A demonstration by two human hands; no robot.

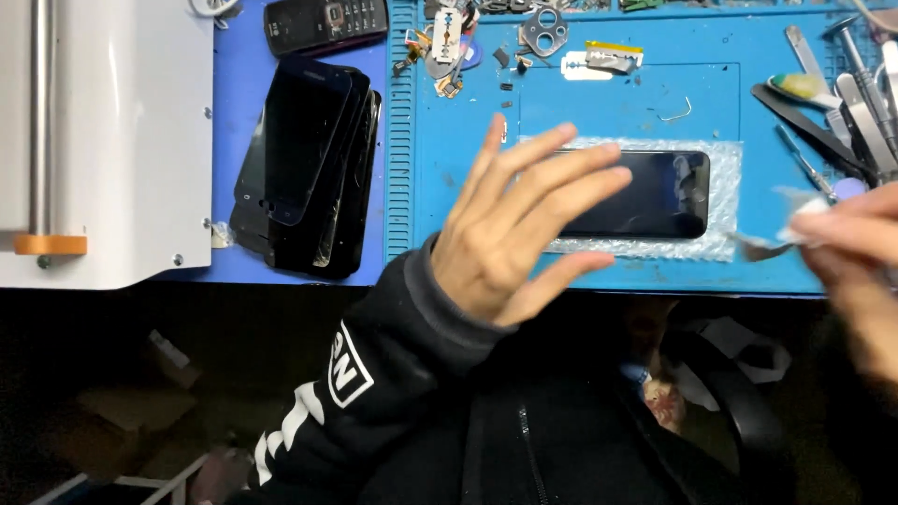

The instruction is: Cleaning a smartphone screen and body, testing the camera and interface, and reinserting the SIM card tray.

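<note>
Blue work mat (468, 168) covers the bench. White machine (103, 140) sits at nine o'clock, beside a stack of dark phone screens (304, 168). A black phone (655, 192) lies flat on bubble wrap (725, 201) at mat centre, apparently as padding. Left hand (510, 229) hovers over the phone's left end, fingers spread, gripping nothing. Right hand (851, 248), at three o'clock, pinches a small white wipe (795, 224). Tools (856, 93) lie at two o'clock.

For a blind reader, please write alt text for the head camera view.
A left hand hovers open over a black phone on bubble wrap, on a blue work mat. The blurred right hand pinches a small white scrap. A stack of dark screens lies further left.
</note>
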